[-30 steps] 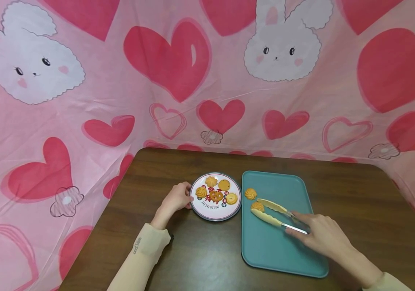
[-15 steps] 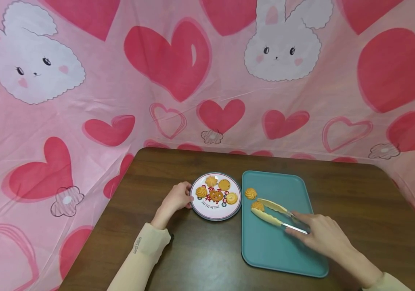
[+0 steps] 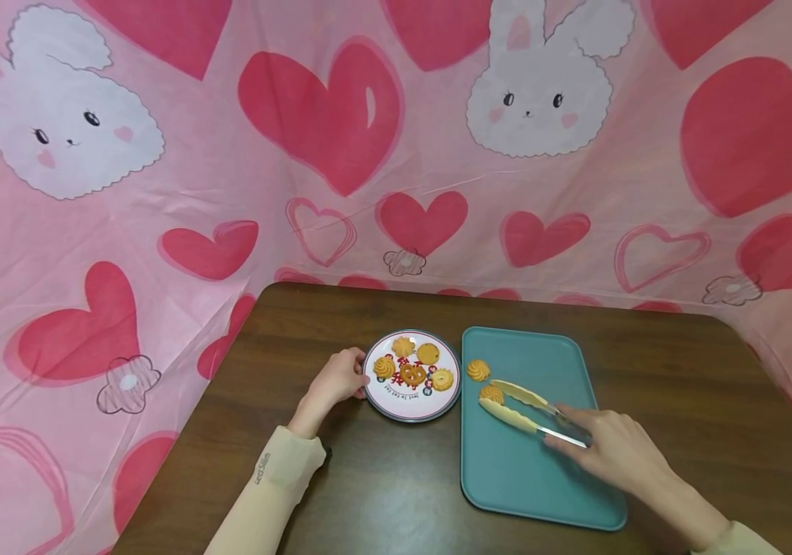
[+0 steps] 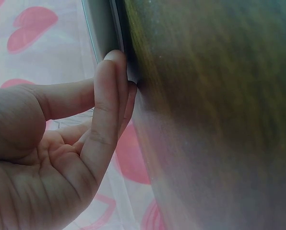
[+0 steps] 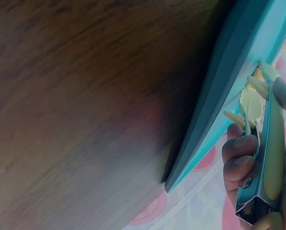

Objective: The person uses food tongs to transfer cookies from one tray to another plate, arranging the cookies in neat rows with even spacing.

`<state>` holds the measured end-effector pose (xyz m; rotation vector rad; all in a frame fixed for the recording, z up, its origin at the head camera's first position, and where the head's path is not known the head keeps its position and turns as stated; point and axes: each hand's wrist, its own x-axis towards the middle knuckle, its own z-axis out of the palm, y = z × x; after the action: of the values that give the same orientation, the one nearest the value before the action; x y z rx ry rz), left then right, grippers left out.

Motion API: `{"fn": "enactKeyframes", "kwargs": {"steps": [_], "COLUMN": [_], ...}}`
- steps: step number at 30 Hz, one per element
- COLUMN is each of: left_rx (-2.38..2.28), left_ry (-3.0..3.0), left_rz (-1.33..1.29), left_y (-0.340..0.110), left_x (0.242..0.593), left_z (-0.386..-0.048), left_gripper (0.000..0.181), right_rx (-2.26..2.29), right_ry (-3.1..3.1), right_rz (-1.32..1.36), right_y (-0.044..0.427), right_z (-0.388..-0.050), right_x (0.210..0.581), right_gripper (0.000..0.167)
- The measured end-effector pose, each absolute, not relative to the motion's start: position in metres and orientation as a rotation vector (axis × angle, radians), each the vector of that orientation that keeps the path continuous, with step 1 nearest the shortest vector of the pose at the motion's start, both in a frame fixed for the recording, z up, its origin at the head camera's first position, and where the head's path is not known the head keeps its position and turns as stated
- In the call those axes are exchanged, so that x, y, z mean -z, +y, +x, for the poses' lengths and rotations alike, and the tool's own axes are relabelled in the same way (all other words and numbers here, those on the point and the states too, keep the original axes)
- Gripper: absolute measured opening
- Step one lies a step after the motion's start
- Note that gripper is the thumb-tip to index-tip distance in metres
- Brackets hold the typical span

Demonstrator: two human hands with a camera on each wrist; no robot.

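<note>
My left hand (image 3: pixel 338 375) pinches the left rim of a round white plate (image 3: pixel 403 407) with red print. In the left wrist view, the fingers (image 4: pixel 107 110) bend up against the plate's side (image 4: pixel 102 28). Several cookies lie on the plate, among them a pretzel-shaped one (image 3: pixel 413 375). My right hand (image 3: pixel 621 447) grips metal tongs (image 3: pixel 562 433) with cream tips, also seen in the right wrist view, where the tongs (image 5: pixel 272 158) lie along the fingers. The spread tips stand on either side of a swirl cookie (image 3: pixel 491 395) on the teal tray. Behind it lies another swirl cookie (image 3: pixel 478 370).
The teal tray (image 3: pixel 535 486) stands close against the plate's right side on a brown wooden table (image 3: pixel 382 493). Behind and left of the table hangs a pink cloth (image 3: pixel 437 154) with hearts and rabbits.
</note>
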<state>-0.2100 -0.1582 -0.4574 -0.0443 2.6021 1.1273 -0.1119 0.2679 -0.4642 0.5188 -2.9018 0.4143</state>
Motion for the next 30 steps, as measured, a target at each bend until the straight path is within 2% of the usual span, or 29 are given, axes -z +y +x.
{"fn": "enactKeyframes", "kwargs": {"steps": [18,30], "left_rx": [-1.111,-1.119], "left_ry": [2.612,2.614], "left_rz": [-0.037,-0.029], "left_y": [-0.159,-0.159], "left_x": [0.458,0.457], "left_z": [-0.209,-0.210], "left_gripper": [0.046,0.045], "right_rx": [-0.415,-0.403], "right_ry": [-2.818,-2.811], "right_rz": [0.598,0.681], "right_y": [0.264,0.246], "right_z": [-0.118,-0.135], "right_x": [0.453,0.436], "right_gripper": [0.057,0.056]}}
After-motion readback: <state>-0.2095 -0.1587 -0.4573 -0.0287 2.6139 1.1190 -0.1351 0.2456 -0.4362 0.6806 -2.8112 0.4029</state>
